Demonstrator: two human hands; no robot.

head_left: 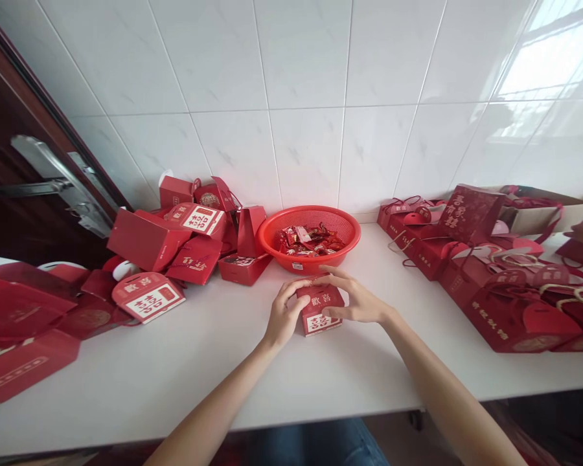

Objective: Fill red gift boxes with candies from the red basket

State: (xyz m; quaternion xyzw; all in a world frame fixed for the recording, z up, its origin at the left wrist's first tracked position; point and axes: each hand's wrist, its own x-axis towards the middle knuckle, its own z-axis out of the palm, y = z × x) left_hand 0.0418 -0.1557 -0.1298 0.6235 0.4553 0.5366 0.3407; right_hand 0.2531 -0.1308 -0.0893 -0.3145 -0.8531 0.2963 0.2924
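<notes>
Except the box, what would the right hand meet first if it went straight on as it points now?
Most likely the near side of the red basket: the right hand points across the top of the box toward it. The left hand is close too, and depth is hard to judge.

Matt card box (318, 303); glossy plastic basket (284, 260); glossy tiles (306, 58); metal handle (34, 188).

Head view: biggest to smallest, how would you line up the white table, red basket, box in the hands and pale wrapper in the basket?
1. White table
2. Red basket
3. Held box
4. Pale wrapper
</notes>
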